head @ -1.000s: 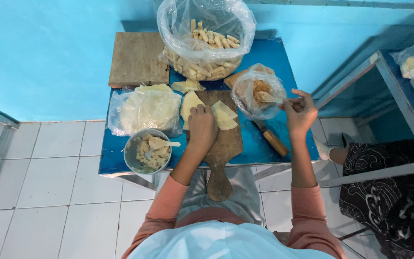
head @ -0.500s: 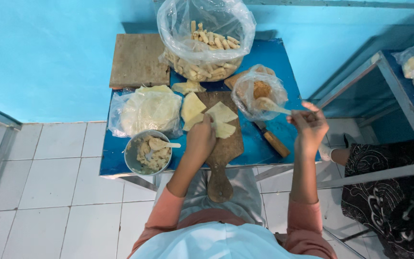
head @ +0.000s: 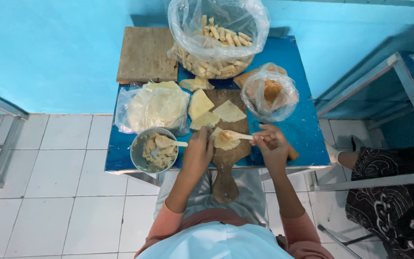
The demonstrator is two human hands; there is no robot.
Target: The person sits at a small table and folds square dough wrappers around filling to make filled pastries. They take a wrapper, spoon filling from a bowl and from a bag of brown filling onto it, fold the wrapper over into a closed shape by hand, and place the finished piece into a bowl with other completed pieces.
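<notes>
A pale dough wrapper (head: pixel 224 142) lies on the wooden cutting board (head: pixel 226 163), just under the bowl of a small spoon (head: pixel 233 135). The right hand (head: pixel 271 146) pinches the spoon's handle with closed fingers; the left hand (head: pixel 198 152), loosely curled, presses the wrapper's edge. Behind sit a clear bag of brown filling (head: pixel 269 93), a large bag of rolled pieces (head: pixel 216 36) and a metal bowl (head: pixel 154 149)

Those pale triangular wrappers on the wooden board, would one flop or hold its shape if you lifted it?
Probably floppy: each triangular wrapper lies flat and thin on the wooden board. Likely light and easy to tear, since the left hand pins one down while the right hand spoons filling with the spoon.
</notes>
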